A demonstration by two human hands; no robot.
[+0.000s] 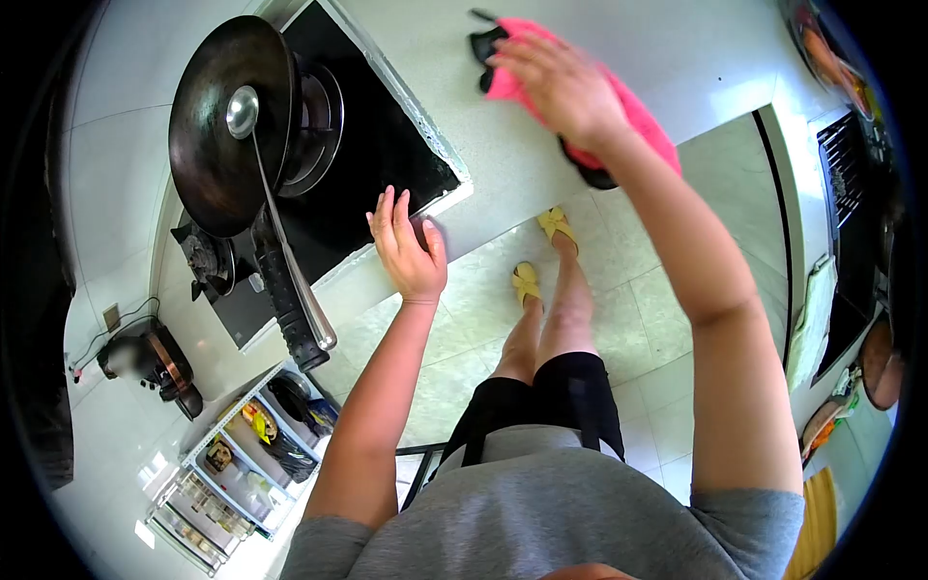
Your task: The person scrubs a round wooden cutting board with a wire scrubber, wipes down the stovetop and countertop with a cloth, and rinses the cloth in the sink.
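My left hand is at the near edge of the black glass stove, its fingers stretched out and holding nothing. A pink cloth with black parts lies on the pale countertop, bunched under my right hand. That hand presses down on the cloth with its fingers over it, slightly blurred; part of the cloth hangs past the counter's front edge. On the stove's left burner a dark wok stands tilted, its black handle toward me. Inside it rests a metal ladle, its long handle lying along the wok's.
A second burner is at the stove's lower left. A small black appliance with a cord stands further left. Below it is a storage rack with bags and jars. Bowls and a towel are at the right.
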